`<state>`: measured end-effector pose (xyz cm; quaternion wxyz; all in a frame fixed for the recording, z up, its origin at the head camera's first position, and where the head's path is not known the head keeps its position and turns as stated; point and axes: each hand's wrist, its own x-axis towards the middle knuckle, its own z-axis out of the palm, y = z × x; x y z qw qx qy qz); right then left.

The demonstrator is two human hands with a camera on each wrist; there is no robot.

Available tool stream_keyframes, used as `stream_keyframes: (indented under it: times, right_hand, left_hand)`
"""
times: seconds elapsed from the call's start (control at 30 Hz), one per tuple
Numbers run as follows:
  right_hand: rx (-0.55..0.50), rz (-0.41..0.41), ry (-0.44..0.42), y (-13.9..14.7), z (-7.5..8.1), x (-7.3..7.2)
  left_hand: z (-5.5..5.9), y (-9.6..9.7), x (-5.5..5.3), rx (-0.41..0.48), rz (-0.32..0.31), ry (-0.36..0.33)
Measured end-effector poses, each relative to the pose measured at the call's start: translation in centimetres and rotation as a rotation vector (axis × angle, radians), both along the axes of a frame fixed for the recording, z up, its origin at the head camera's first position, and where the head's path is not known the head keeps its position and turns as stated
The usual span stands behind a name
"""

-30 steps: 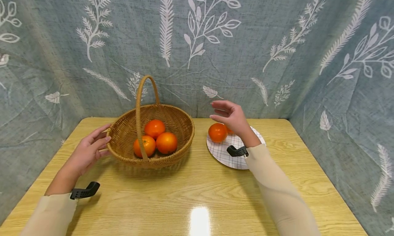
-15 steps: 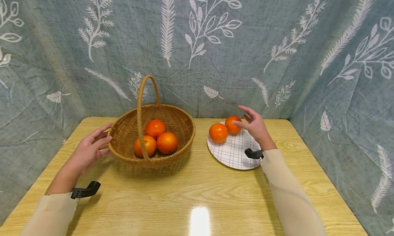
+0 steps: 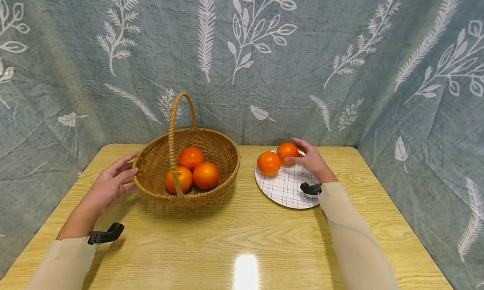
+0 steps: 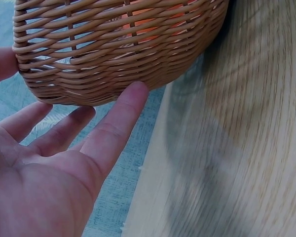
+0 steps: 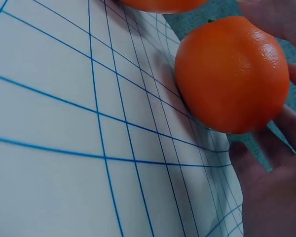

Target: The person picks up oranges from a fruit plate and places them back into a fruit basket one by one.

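In the head view, my left hand [image 3: 109, 185] rests its fingertips against the left side of a wicker basket [image 3: 151, 191] with a tall arched handle. The left wrist view shows those fingers [image 4: 121, 123] fairly straight against the woven wall. Inside the basket sit three oranges [image 3: 206, 175]. At the right, my right hand [image 3: 311, 159] has its thumb and fingers around the farther orange [image 5: 232, 74] on a round plate [image 3: 287, 193] with a grid pattern. A nearer orange [image 3: 269, 163] lies beside it at the plate's left edge.
Everything stands on a light wooden table [image 3: 211, 239]. A grey-blue curtain [image 3: 242, 105] with white leaf prints closes off the back and both sides, close behind the basket and the plate. Each wrist carries a black camera mount [image 3: 311, 188].
My right hand has moved right from above the nearer orange, then lowered around the farther one, its fingers drawing in. The left hand stays at the basket.
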<state>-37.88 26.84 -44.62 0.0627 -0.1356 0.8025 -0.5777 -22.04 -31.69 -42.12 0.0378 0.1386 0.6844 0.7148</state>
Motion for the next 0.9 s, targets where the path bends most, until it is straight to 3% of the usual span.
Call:
stream_keyframes:
  times: [0.23,0.9]
  right_hand:
    - [0.064,0.007,-0.031,-0.5,-0.1,-0.3]
    - [0.085,-0.051,-0.021,0.4,0.1,0.1]
  left_hand:
    - [-0.1,0.1,0.0,0.002,0.0,0.004]
    - [-0.1,0.0,0.0,0.015,0.002,-0.006]
